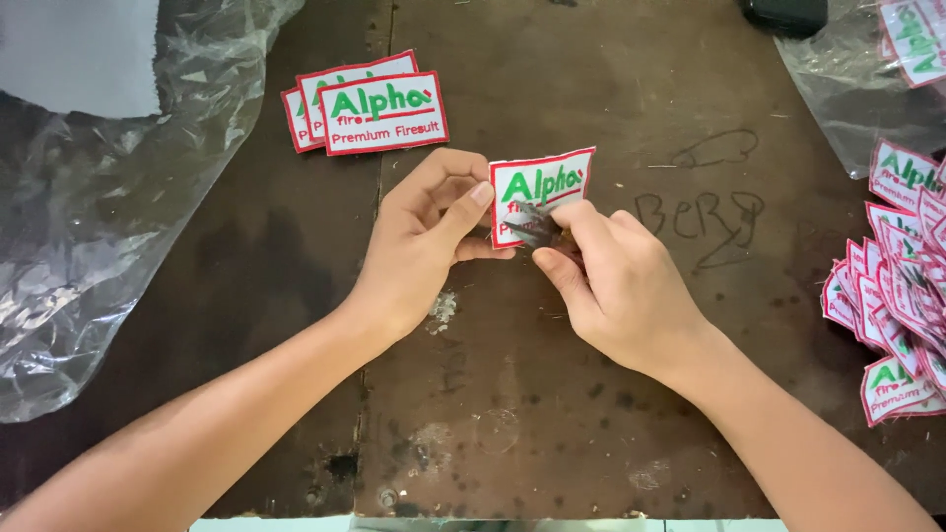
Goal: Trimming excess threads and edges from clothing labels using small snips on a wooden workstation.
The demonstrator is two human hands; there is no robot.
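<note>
Both hands, left hand and right hand, grasp with their fingers a white patch, long axis left-right, tilted slightly.

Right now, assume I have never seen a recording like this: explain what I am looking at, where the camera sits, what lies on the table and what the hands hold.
There is no machine here. A person works with two bare hands, and the single picture comes from a camera worn on that person's head, looking down at a dark, worn wooden table.

The left hand pinches the left edge of a white patch with a red border and green and red lettering. The right hand holds a small dark metal tool against the patch's lower part; what kind of tool it is I cannot tell.

On the table, a small stack of the same patches lies at upper left, and a large loose pile lies along the right edge. Crumpled clear plastic covers the left side, and more plastic lies at upper right.
</note>
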